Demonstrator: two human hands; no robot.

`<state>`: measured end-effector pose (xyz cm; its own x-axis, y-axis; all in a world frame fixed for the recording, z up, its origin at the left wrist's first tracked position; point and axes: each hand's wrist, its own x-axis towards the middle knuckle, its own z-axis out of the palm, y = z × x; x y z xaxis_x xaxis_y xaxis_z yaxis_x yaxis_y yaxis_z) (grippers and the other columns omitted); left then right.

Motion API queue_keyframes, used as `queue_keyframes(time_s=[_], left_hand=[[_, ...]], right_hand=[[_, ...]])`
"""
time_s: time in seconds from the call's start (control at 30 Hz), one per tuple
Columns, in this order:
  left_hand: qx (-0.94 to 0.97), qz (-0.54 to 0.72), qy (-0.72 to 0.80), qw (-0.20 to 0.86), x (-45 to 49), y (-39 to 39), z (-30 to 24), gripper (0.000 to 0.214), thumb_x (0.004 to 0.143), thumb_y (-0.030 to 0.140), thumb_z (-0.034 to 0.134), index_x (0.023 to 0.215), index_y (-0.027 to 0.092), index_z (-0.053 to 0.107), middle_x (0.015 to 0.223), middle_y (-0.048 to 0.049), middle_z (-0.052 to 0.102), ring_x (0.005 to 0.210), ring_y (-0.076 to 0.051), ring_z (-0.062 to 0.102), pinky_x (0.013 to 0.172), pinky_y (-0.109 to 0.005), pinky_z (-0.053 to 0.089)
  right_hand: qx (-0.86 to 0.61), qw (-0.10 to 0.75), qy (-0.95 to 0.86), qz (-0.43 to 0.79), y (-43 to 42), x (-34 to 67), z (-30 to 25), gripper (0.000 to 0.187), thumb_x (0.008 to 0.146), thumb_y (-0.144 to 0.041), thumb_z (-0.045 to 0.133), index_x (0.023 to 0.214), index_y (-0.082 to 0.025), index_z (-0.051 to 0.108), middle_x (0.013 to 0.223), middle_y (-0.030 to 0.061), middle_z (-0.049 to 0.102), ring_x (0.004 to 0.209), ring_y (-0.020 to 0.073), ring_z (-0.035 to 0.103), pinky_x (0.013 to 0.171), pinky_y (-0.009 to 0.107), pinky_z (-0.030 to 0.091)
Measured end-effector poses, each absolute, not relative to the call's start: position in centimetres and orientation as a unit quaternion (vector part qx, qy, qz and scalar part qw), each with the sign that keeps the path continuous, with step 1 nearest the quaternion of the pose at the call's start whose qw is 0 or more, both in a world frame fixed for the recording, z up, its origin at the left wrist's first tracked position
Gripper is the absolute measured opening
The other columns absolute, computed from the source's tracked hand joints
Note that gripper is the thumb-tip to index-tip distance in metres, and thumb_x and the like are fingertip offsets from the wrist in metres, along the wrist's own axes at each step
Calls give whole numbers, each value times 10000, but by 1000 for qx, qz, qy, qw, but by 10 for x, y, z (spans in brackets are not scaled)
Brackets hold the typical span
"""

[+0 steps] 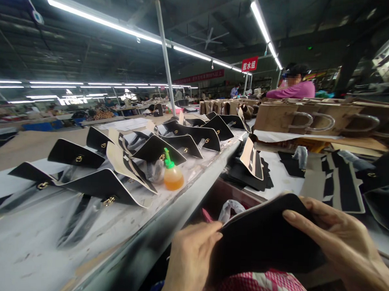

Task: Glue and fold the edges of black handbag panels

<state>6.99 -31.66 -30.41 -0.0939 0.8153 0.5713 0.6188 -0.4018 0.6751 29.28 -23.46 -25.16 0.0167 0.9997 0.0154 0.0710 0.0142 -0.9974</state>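
A flat black piece (264, 236) is held by both hands. Its left edge is pinched by the left grip (192, 254), between thumb and fingers. Its right side is held by the right grip (343, 236), with the thumb pressed on the black face and fingers tucked behind the edge. So the black piece is caught between the two grips, touched by both and tilted. Below it, a pink checked cloth (265, 290) is seen. Just past the black piece, a handle wrapped in clear plastic (230, 210) is partly hidden.

To the left, the tabletop (22, 253) is covered with bent black flaps (104, 186), and gold clasps (109, 200) are fixed on them. Near its edge a bottle (173, 179) with a green spout is set, part filled with orange liquid. Ahead, black pieces (251, 176) are piled up. Farther off, brown bags (277, 118) are lined up, and behind them a person in purple (295, 88) is seen.
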Motion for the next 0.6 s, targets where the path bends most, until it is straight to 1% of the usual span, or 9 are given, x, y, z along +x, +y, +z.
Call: queue_keyframes(time_s=[0.1, 0.17, 0.3, 0.37, 0.43, 0.53, 0.6], left_hand=[[673, 509, 529, 88, 73, -317, -298, 176, 902, 90, 587, 917, 119, 760, 704, -20, 727, 609, -95, 669, 603, -127, 519], [678, 508, 523, 88, 72, -318, -296, 166, 905, 88, 582, 885, 134, 740, 693, -2, 716, 596, -81, 655, 597, -115, 506], [666, 516, 531, 93, 73, -315, -297, 152, 888, 80, 602, 877, 140, 742, 718, 0, 746, 614, -79, 689, 611, -89, 512], [659, 518, 538, 84, 77, -312, -300, 159, 874, 71, 618, 915, 147, 751, 743, -3, 768, 632, -82, 711, 626, -78, 514], [665, 519, 533, 67, 81, -310, -302, 183, 886, 70, 593, 944, 153, 746, 765, -13, 773, 649, -87, 720, 645, -85, 519], [684, 516, 513, 49, 85, -309, -301, 192, 922, 83, 534, 904, 155, 711, 717, -13, 728, 612, -88, 685, 617, -123, 510], [694, 514, 501, 57, 84, -310, -299, 176, 921, 82, 533, 873, 150, 687, 674, -3, 686, 578, -86, 653, 582, -136, 488]], right_hand=[[-493, 454, -485, 561, -231, 296, -254, 417, 448, -466, 928, 692, -217, 699, 637, 58, 697, 545, 245, 658, 484, 289, 542], [-481, 446, -485, 578, -229, 298, -256, 405, 474, -450, 928, 713, -216, 700, 646, 56, 702, 543, 233, 654, 481, 272, 530], [-473, 449, -514, 557, -230, 298, -255, 371, 541, -445, 909, 737, -216, 693, 676, 30, 694, 592, 212, 654, 527, 250, 523], [-473, 443, -539, 539, -232, 296, -254, 365, 576, -466, 892, 742, -216, 686, 684, 17, 680, 615, 206, 651, 558, 255, 528], [-467, 440, -557, 527, -233, 294, -252, 360, 607, -484, 875, 747, -214, 683, 705, 13, 675, 646, 206, 654, 586, 258, 531], [-453, 429, -554, 551, -231, 294, -252, 345, 625, -473, 869, 764, -214, 689, 733, 13, 686, 670, 207, 662, 594, 255, 526], [-444, 417, -555, 567, -229, 296, -253, 345, 628, -477, 868, 756, -209, 691, 724, 14, 687, 660, 201, 661, 586, 250, 520]])
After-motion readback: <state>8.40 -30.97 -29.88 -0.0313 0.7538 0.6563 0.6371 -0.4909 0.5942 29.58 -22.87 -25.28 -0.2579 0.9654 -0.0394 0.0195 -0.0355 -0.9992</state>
